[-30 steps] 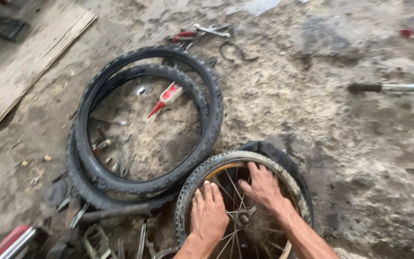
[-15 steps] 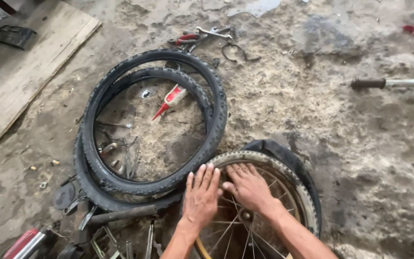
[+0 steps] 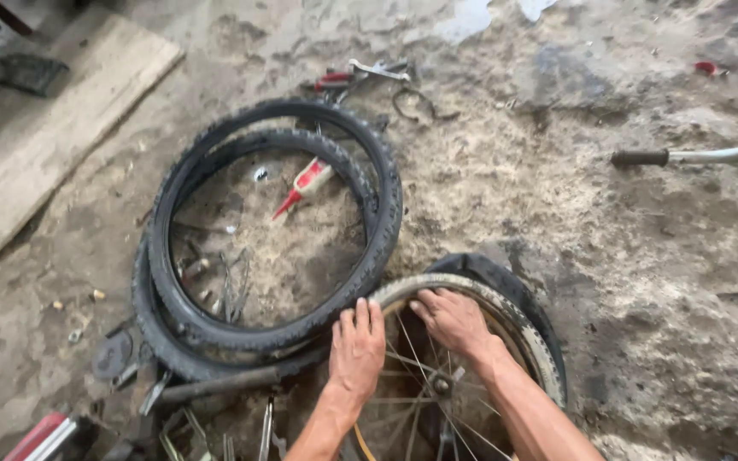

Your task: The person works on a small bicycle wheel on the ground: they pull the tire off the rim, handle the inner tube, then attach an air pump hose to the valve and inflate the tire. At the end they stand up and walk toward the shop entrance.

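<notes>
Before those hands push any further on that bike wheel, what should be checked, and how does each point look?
1. Left hand flat on the wheel: ok.
2. Right hand fingers at the rim, inside the worn tyre: ok.
3. Fingers clear of the spokes: cannot tell.
4. Loose black tyres off the wheel: not ok, they touch its edge.
5. Red-handled tool within reach: ok, inside the loose tyres.

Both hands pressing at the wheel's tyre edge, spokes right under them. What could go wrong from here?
1. The left hand and right hand press at the tyre edge; a slip could pinch fingers or drive them into the spokes.
2. Loose tyres and scattered tools crowd the wheel, so it may snag.
</notes>
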